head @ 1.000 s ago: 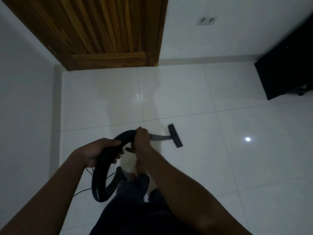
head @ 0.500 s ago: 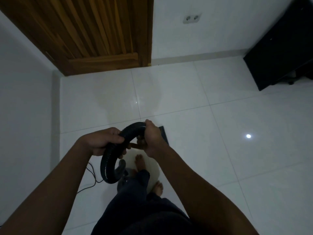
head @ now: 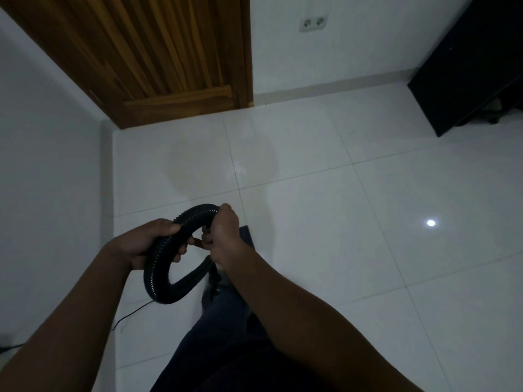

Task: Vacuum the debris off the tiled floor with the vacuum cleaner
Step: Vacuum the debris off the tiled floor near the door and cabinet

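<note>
A black ribbed vacuum hose (head: 158, 275) loops in front of me over the white tiled floor (head: 325, 210). My left hand (head: 144, 244) grips the hose on the loop's left side. My right hand (head: 223, 233) grips the upper end of the hose where it meets the wand. Only a dark corner of the floor nozzle (head: 246, 234) shows just right of my right hand; the wand is hidden behind it. No debris is visible on the dim tiles.
A wooden door (head: 158, 58) stands at the back left, a grey wall (head: 48, 179) on the left. A black cabinet (head: 469, 72) sits at the back right. A thin power cord (head: 130, 315) trails on the floor at lower left. My dark trousers (head: 226, 335) fill the bottom centre.
The nozzle, stretched out on the floor a second ago, has been pulled in behind my right hand. Both hands have come closer together and the hose loop has tightened.
</note>
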Demonstrator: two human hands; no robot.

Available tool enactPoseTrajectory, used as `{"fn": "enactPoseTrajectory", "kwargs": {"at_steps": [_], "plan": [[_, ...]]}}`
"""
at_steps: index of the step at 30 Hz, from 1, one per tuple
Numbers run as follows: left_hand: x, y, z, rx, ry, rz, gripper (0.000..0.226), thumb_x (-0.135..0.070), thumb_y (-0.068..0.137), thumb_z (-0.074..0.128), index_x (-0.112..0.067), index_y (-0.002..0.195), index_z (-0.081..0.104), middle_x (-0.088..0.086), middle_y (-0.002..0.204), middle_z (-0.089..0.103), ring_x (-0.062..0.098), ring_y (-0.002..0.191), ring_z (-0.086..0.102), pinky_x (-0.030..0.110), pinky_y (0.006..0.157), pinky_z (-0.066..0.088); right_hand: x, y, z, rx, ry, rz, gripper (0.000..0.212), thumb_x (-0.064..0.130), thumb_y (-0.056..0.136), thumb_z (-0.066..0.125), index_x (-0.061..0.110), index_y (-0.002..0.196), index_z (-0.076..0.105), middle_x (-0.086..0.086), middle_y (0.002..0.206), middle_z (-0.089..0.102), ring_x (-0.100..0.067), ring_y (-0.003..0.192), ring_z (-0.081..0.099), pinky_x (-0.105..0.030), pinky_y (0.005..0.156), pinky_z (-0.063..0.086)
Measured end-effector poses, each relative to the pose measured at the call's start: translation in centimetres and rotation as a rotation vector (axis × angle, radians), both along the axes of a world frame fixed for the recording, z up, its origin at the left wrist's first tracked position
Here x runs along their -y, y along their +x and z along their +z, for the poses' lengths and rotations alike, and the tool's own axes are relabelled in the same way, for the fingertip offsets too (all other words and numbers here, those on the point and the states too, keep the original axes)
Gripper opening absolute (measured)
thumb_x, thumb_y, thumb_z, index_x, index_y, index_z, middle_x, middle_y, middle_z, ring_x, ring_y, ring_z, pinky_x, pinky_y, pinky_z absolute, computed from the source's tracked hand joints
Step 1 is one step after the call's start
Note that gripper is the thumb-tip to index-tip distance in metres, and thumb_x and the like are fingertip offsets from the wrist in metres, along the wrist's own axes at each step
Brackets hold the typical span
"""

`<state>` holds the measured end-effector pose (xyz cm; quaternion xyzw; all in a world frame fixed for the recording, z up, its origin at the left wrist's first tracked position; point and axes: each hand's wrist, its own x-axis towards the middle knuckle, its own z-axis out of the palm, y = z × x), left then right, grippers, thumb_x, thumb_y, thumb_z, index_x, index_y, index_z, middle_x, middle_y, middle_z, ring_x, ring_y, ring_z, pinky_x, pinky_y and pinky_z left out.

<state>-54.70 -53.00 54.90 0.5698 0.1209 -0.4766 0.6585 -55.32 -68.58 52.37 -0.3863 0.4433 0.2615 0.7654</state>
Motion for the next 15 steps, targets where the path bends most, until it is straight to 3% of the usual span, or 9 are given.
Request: {"fn": "enactPoseTrajectory", "kwargs": {"at_steps": [3,8,13,15], "plan": [[0.1,-0.2,-0.2,0.003,0.011,0.021,0.071,-0.049,0.023,0.097,0.000,0.070,0.076,0.016,0.063,0.062,0.019,0.052,0.060,0.027,0.049,0.052,-0.5,0.2,-0.5,0.005,-0.068,-0.052,0.049,0.037,0.092,0.029,0.010,0.122,0.057,-0.009,0.082,0.054,-0.018,0.062,0.048,-0.040,0.062,0.060],[-1.0,-0.6,-0.9,-0.015,0.059,0.029,0.068,-0.053,0.031,0.096,-0.004,0.075,0.078,0.018,0.079,0.057,0.019,0.055,0.058,0.028,0.051,0.051,-1.3,-0.6,-0.7,0.008,-0.144,-0.097,0.032,0.035,0.095,0.032,0.017,0.107,0.055,-0.013,0.105,0.061,-0.025,0.085,0.056,-0.035,0.060,0.054],[0.3,-1.1,-0.8,-0.025,0.113,0.033,0.078,-0.056,0.033,0.094,0.002,0.082,0.074,0.012,0.066,0.064,0.017,0.055,0.060,0.027,0.052,0.053,-0.5,0.0,-1.7,0.010,-0.170,-0.106,0.026,0.033,0.097,0.034,0.018,0.109,0.052,-0.017,0.110,0.061,-0.026,0.080,0.057,-0.040,0.065,0.056],[1.8,-1.1,-1.3,-0.008,0.181,-0.007,0.074,-0.058,0.052,0.088,0.002,0.092,0.072,0.010,0.071,0.069,0.018,0.062,0.063,0.029,0.058,0.054,0.8,-0.3,-2.7,0.008,-0.183,-0.093,0.027,0.033,0.098,0.034,0.018,0.114,0.051,-0.017,0.109,0.061,-0.024,0.071,0.055,-0.041,0.067,0.056]]}}
